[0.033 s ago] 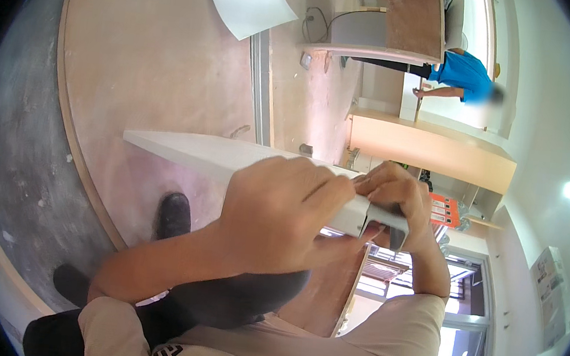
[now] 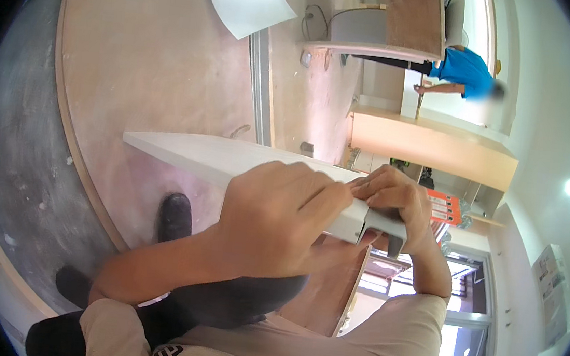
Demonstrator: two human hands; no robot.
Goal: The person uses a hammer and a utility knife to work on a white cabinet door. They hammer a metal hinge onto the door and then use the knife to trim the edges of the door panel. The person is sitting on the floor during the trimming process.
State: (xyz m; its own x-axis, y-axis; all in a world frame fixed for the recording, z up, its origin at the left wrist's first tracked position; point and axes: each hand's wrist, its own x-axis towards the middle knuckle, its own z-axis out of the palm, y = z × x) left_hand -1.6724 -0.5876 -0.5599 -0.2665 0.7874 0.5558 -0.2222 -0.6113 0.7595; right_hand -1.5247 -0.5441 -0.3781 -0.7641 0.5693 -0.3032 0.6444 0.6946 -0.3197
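Observation:
A long white board (image 2: 212, 153) runs from the pinkish floor up to both my hands. My left hand (image 2: 277, 222) is closed around the board close to its near end, fingers over the upper face. My right hand (image 2: 403, 200) grips a short grey U-shaped channel piece (image 2: 385, 222), which sits against the end of the board. The thumb of my right hand is partly hidden below the piece. A dark gap shows between the grey piece and the board's end. My bent leg in dark trousers (image 2: 239, 300) lies below the board.
The room appears turned sideways. A person in a blue shirt (image 2: 463, 68) stands near a wooden cabinet (image 2: 416, 22). A curved white sheet (image 2: 250, 3) and a metal track (image 2: 260, 83) lie on the floor. My dark boot (image 2: 175, 217) is left of the board. An orange package (image 2: 441, 207) is behind my right hand.
The grey channel piece and the fingers of my right hand have shifted slightly down in the picture at the board's end. My left hand keeps its hold.

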